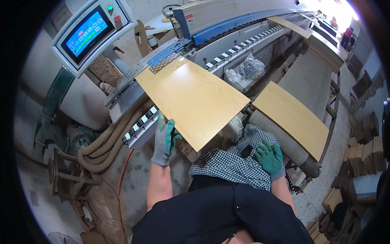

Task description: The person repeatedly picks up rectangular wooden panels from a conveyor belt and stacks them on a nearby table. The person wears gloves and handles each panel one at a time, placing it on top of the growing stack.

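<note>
A light wood-grain board (pixel 195 94) lies on the bed of an edge-banding machine, its far end beside a perforated blue plate (pixel 166 55). My left hand (pixel 164 140), in a grey and green work glove, is at the board's left edge with fingers apart. Whether some fingertips reach beneath the board is hard to see. Over a black-and-white checked cloth (pixel 225 164) at my waist, my right hand (pixel 269 157) is gloved too, its green palm showing and nothing in it. A second wood-grain board (pixel 292 119) rests on the conveyor (pixel 304 76) to the right.
A control panel with a lit touchscreen (pixel 88 33) stands at upper left. Ribbed hoses (pixel 106 152) and a red air hose (pixel 122 186) run low on the left. A wire basket (pixel 246 73) holds clear plastic. Stacked boards (pixel 326 45) sit along the conveyor; a person (pixel 346 36) is far off.
</note>
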Available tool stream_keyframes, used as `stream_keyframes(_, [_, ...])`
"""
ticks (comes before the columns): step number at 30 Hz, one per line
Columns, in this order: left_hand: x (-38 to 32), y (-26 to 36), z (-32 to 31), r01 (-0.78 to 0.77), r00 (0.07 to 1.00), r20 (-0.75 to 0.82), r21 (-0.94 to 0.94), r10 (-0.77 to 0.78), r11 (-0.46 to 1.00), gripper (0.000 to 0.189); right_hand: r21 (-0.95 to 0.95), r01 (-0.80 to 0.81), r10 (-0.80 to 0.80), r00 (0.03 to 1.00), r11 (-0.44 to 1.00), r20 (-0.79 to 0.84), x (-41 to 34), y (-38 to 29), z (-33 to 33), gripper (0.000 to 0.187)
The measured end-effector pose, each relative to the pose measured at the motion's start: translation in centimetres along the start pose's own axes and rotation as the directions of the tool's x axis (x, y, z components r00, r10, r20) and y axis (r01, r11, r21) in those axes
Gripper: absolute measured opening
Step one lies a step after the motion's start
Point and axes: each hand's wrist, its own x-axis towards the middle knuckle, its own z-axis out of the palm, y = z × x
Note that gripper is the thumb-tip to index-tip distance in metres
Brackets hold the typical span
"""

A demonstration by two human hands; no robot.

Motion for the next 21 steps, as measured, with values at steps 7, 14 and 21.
stream_keyframes(7, [4.0, -1.1, 3.7, 0.004, 0.999, 0.047, -0.011, -0.003, 1.000, 0.062, 0.010, -0.004, 0.004, 1.000, 1.000, 0.025, 0.0, 0.0, -0.2, 0.053])
stream_keyframes(14, [7.9, -1.9, 7.9, -0.029, 0.996, 0.081, 0.009, 0.029, 1.000, 0.056, 0.023, 0.007, -0.009, 0.998, 1.000, 0.057, -0.1, -0.1, -0.2, 0.055])
stream_keyframes(21, [13.5, -5.1, 9.2, 0.067, 0.992, 0.119, -0.270, -0.036, 0.961, 0.049, -0.034, 0.167, -0.167, 0.986, 0.985, 0.014, -1.4, -2.7, 0.4, 0.053])
